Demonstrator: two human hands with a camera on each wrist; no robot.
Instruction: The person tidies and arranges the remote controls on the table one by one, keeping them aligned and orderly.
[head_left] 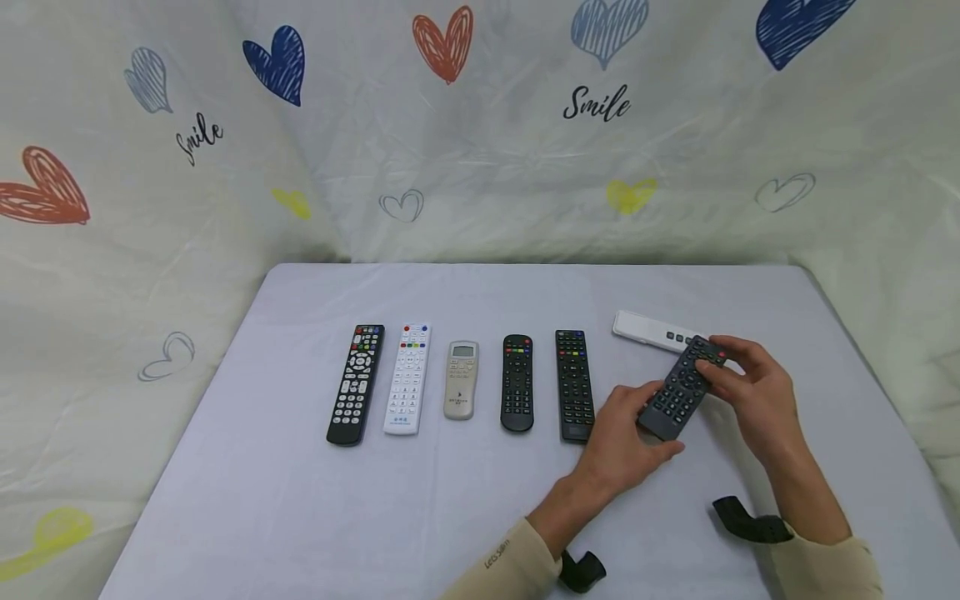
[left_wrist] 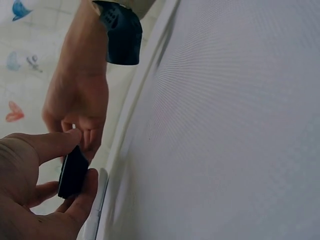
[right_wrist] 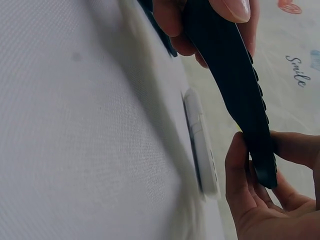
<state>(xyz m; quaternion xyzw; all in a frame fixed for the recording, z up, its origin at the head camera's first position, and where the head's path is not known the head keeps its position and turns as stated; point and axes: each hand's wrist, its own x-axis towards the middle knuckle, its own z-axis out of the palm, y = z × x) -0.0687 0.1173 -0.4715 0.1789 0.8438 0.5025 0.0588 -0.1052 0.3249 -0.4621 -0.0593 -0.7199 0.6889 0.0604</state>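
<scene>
A dark grey remote control (head_left: 672,402) is held slanted above the right part of the table between both hands. My left hand (head_left: 621,437) grips its lower end, thumb on one side and fingers on the other. At the upper end, my right hand (head_left: 761,400) pinches it, with the thumb on the button face. The right wrist view shows the remote's edge (right_wrist: 225,70) side-on, raised off the cloth, with buttons along one side. Just behind it lies a white remote (head_left: 647,328), its right end partly covered by the dark one.
Left of the hands, several remotes lie in a row: a black one (head_left: 356,387), a white one (head_left: 408,382), a small beige one with a display (head_left: 461,383), and two more black ones, a rounded one (head_left: 517,385) and a straight one (head_left: 573,375). White cloth covers the table (head_left: 300,517).
</scene>
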